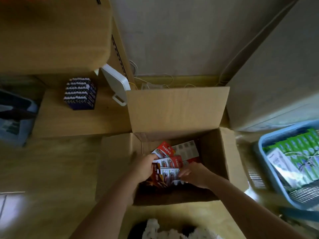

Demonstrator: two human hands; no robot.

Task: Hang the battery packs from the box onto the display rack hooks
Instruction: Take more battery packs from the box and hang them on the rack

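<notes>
An open cardboard box (214, 152) stands on the floor below me, flaps spread. Inside lie several battery packs (170, 163), red, white and orange blister cards fanned out. My left hand (144, 167) is down in the box, its fingers closed on the left edge of the fanned packs. From the right, my right hand (194, 174) pinches the edge of a white-backed pack. The display rack hooks are not in view.
A blue basket (264, 163) with green battery packs sits at the right. A purple block of loose batteries (80, 93) stands on a low wooden shelf at the left, beside a white device (116, 83). Large cardboard boxes rise at upper left and right.
</notes>
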